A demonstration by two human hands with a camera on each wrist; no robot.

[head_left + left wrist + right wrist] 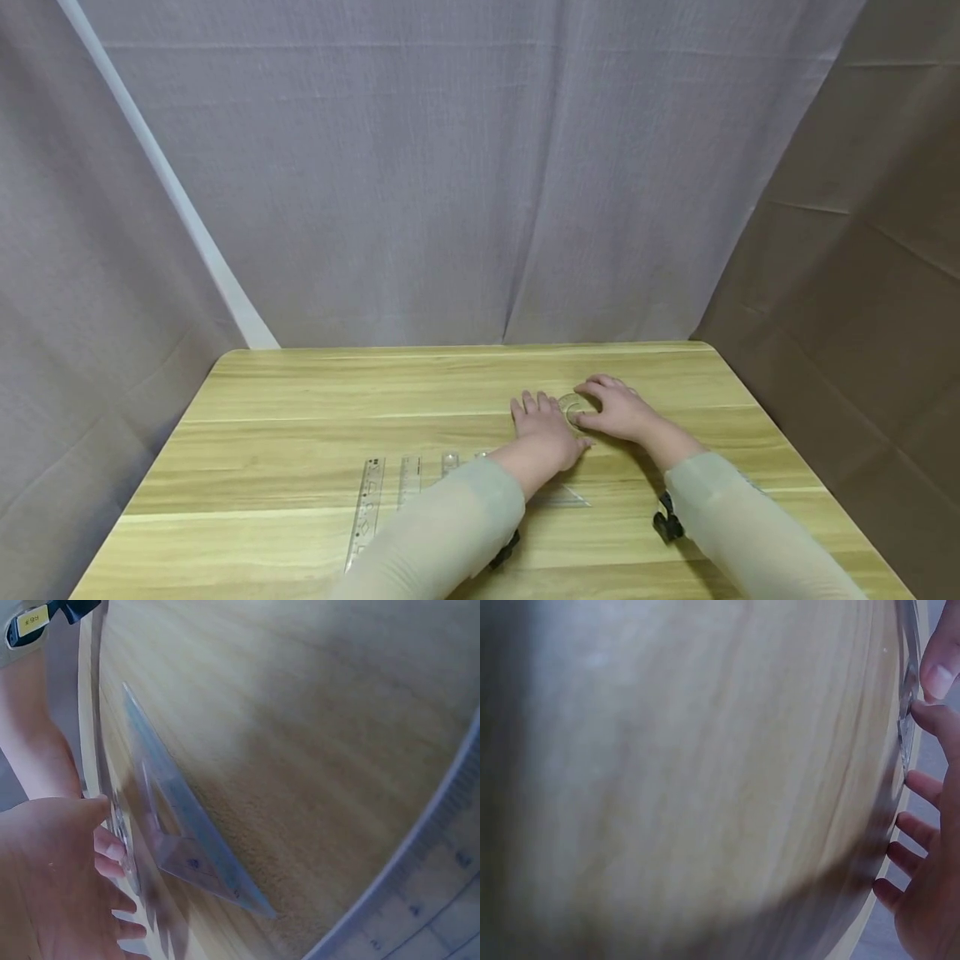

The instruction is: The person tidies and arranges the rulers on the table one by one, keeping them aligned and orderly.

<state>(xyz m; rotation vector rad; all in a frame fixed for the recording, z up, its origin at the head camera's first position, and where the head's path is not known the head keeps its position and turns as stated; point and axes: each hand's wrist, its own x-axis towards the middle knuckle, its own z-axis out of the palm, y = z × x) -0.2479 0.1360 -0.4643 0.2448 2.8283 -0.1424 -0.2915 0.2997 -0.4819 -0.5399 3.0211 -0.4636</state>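
A clear protractor point(570, 407) lies flat on the wooden table between both hands. My right hand point(618, 410) spans its right side, thumb and index finger at its edges; the other fingers are spread, as the right wrist view shows. My left hand point(546, 429) lies palm down with straight, spread fingers, their tips beside the protractor's left edge and the thumb pointing right. In the left wrist view, a clear set square point(176, 806) lies flat near the left palm point(52, 877). The left forearm partly covers that set square in the head view.
Several clear rulers stand in a row on the left, among them a wide one with cut-out shapes point(366, 508) and a narrower one point(409, 479). The left sleeve point(442, 533) covers parts of them. Grey curtains point(390, 208) enclose the table's back and sides.
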